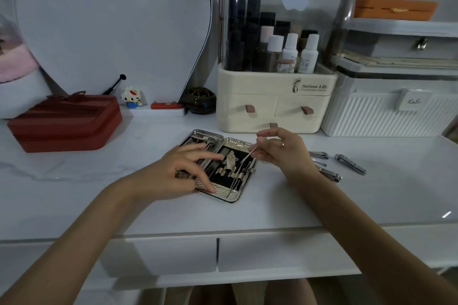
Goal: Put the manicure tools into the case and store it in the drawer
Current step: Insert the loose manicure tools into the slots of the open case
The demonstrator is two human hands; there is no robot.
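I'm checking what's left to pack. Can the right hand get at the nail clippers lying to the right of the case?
Probably yes. The nail clippers lie uncovered on the table beside the right hand, but it holds a thin tool over the open case and must free itself first.

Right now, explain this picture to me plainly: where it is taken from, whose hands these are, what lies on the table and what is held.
One camera, worn on a person's head, looks down at their own bare hands; there is no machine. On the white dressing table lies an open manicure case with tools strapped inside. The left hand rests on the case, steadying it. The right hand pinches a thin metal tool over the case. Three nail clippers wait to its right. Behind stands a cosmetics organizer; at the left, a red pouch.
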